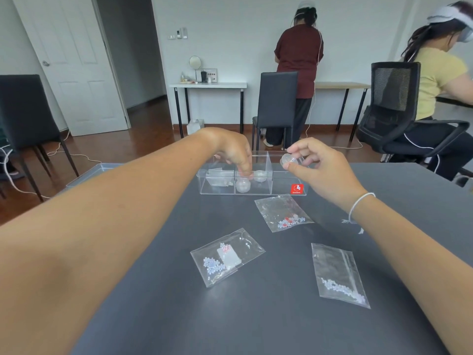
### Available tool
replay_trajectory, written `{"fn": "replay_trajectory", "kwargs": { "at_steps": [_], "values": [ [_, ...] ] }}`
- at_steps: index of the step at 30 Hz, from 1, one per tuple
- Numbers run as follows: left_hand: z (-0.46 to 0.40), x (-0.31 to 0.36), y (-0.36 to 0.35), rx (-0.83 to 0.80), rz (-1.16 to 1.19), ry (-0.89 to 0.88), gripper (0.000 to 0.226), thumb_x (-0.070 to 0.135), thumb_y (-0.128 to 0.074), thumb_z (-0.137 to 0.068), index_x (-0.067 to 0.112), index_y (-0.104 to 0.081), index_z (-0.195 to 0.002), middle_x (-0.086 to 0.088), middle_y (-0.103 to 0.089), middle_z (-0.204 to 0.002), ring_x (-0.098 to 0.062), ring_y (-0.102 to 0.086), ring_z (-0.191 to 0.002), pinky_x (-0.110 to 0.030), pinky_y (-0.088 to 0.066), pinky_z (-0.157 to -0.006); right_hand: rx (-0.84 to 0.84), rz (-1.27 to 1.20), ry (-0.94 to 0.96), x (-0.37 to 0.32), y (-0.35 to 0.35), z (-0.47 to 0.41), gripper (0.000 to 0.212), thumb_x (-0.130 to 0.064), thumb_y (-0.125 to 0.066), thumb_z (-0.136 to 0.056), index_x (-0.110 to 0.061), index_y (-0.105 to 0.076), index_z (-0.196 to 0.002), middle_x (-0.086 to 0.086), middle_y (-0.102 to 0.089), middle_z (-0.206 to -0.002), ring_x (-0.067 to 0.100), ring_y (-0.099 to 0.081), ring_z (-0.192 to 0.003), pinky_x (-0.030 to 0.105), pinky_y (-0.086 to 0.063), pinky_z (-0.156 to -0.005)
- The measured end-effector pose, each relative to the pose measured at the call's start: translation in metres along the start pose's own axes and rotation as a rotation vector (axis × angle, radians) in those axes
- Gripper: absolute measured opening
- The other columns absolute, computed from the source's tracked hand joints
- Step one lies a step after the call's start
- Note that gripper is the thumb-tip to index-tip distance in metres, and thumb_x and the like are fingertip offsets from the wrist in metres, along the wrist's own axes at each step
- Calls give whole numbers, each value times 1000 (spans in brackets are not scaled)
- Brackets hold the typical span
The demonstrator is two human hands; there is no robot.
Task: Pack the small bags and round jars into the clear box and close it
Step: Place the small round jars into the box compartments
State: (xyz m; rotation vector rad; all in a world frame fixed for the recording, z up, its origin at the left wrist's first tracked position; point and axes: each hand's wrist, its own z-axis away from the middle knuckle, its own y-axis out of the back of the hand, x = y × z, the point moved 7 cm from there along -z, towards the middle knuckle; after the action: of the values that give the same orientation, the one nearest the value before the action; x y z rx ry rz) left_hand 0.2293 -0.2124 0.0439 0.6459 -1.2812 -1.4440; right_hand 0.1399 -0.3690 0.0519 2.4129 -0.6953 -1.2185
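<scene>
Clear box (256,193): sitting open on the far part of the dark table (281,316), split by upright walls into three compartments, with a red sticker (297,189) on its right front.
Left compartment: holding what looks like clear bags (217,177); the contents are hard to tell.
Middle compartment: holding two round jars, one near the front (242,185) and one further back (260,176).
Left hand (234,152): reaching down into the middle compartment, fingertips drawn together just above the front jar; whether they are touching it I cannot tell.
Right hand (314,165): hovering over the right compartment, thumb and fingers pinching a third round jar (288,159).
Bags on the table: three lying flat in front of the box, well apart, namely one with white and red beads (282,212) nearest the box, one at the left (226,256), one at the right (339,274).
Lid (94,172): a clear tray-like piece lying at the table's left edge, partly behind the left arm.
</scene>
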Motion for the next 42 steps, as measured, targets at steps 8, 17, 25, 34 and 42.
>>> {"fn": "replay_trajectory", "kwargs": {
  "at_steps": [8, 17, 25, 34, 42],
  "values": [
    [28, -6, 18, 295, 209, -165, 12, 36, -72, -71, 31, -70, -82, 18, -65, -89, -4, -58, -81, -21, -45, -68, -18, -5, -12, -2, -2, 1, 14, -28, -67, -78, -33, -57, -87, -21, -56, -83, 23, -56, -89, 12, -37, -68],
    [85, -60, 4, 585, 462, -195, 23, 33, -69, -76, 41, -63, -96, 22, -57, -96, 1, -50, -89, -12, -35, -74, -111, 22, -33, -11, -20, -9, 9, -28, -67, -78, -27, -60, -84, -18, -59, -82, -2, -50, -79, -4, -34, -64],
    [95, -83, -20, 652, 453, -180, 23, 30, -64, -81, 34, -63, -103, 17, -55, -113, 0, -46, -105, -15, -33, -84, -337, 263, -154, -16, -43, -36, 10, -29, -69, -75, -22, -64, -80, -4, -67, -98, 16, -59, -96, 43, -42, -98],
    [92, -91, -23, 684, 412, -183, 26, 30, -60, -84, 26, -65, -109, 12, -58, -119, 2, -46, -108, -9, -26, -90, -593, 598, -180, -20, -66, -54, 6, -21, -68, -77, -20, -63, -77, -8, -60, -81, 11, -53, -74, 31, -42, -75],
    [88, -91, -22, 720, 402, -194, 26, 26, -60, -85, 22, -66, -110, 2, -56, -130, 2, -44, -111, 11, -20, -77, -696, 566, -212, -12, -74, -59, 6, -15, -68, -77, -18, -64, -75, -9, -59, -78, 16, -55, -85, 30, -44, -78]
  ]
}}
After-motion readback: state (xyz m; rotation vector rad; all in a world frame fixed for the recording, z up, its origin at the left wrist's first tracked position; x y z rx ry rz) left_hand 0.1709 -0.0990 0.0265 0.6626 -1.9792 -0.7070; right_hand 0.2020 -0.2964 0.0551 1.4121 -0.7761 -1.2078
